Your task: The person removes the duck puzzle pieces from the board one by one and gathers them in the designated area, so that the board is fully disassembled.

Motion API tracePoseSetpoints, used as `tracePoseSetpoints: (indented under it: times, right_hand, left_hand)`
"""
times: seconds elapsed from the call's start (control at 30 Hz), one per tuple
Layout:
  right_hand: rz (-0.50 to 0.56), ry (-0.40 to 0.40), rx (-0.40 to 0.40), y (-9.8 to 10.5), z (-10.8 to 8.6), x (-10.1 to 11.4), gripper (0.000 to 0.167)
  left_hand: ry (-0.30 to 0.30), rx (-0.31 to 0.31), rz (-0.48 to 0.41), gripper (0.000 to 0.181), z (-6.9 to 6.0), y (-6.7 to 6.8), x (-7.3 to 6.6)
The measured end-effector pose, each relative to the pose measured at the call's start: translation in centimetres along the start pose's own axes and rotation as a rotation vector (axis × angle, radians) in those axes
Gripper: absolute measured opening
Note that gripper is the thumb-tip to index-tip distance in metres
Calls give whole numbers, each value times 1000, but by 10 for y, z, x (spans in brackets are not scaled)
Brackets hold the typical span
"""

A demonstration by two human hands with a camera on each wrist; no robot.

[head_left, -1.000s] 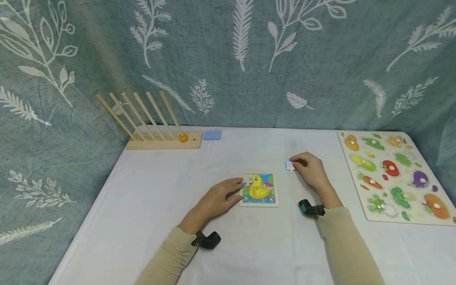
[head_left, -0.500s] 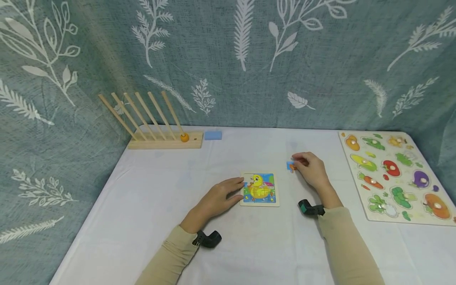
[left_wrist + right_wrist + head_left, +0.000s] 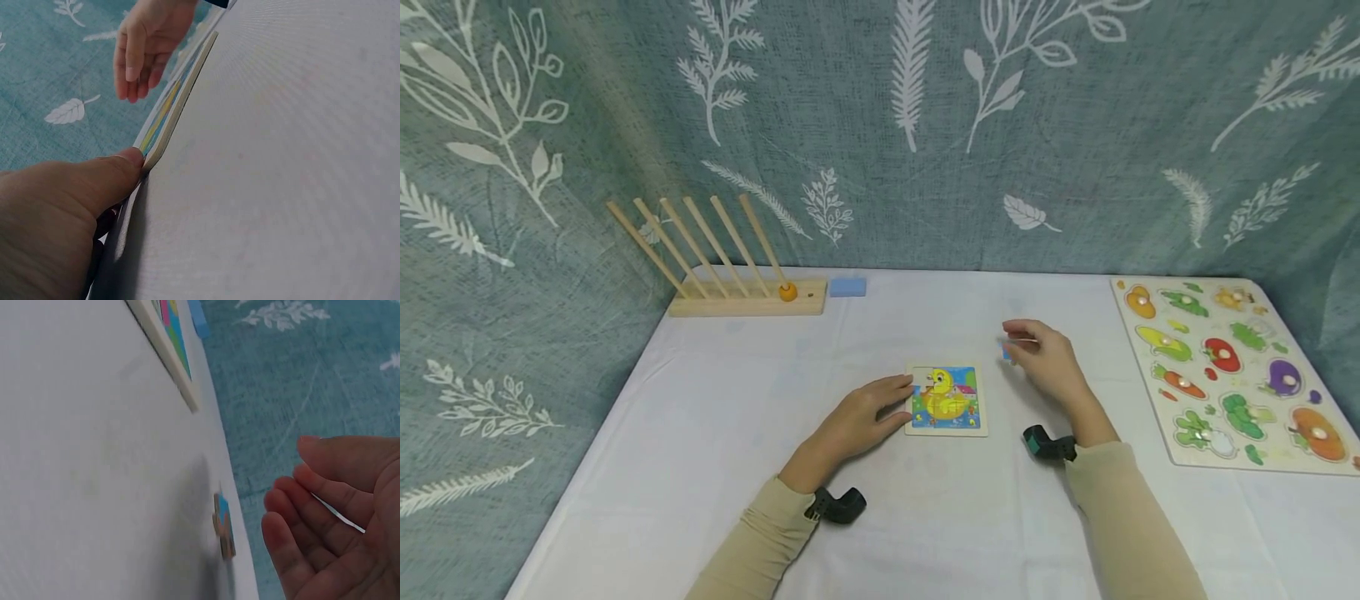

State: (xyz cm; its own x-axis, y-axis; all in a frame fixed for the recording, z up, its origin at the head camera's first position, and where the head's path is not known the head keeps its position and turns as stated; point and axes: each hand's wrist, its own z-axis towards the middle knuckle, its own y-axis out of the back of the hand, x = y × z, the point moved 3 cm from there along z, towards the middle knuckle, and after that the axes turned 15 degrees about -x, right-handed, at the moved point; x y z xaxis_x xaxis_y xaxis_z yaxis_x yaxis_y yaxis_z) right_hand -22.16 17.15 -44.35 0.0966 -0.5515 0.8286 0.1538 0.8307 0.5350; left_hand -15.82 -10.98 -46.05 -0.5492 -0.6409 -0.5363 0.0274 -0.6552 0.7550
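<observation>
In the head view, a square wooden duck puzzle point(image 3: 946, 402) lies on the white table, with a pale bare patch at its picture's upper left. My left hand point(image 3: 859, 421) rests against its left edge, index finger and thumb apart. The left wrist view has the thumb point(image 3: 119, 178) touching a corner of the frame. My right hand point(image 3: 1047, 364) hovers over a small blue and orange puzzle piece point(image 3: 224, 526) on the tabletop. Fingers are loosely bent, and the right wrist view shows them apart from the piece. From the head view, the hand hides most of that piece.
A wooden rack point(image 3: 745, 307) with several slanted pegs and an orange bead point(image 3: 787, 292) stands at the back left. Beside it lies a blue block point(image 3: 847, 287). A vegetable peg board point(image 3: 1195, 417) lies at the right. A patterned curtain point(image 3: 947, 192) closes off the back.
The small piece, pinched by the right hand earlier, shows a deeper blue after the first frame and now lies free. The right fingers have spread and shifted slightly left. The left hand stays put.
</observation>
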Motion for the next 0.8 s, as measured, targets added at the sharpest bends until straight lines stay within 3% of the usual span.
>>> tracePoseSetpoints:
  times: [0.57, 0.8]
  right_hand:
    - [40, 166, 270, -44, -21, 35, 37]
    - [-32, 217, 343, -53, -21, 39, 37]
  left_hand:
    - [-45, -40, 9, 43, 0, -1, 2]
    - [1, 1, -11, 44, 0, 0, 1]
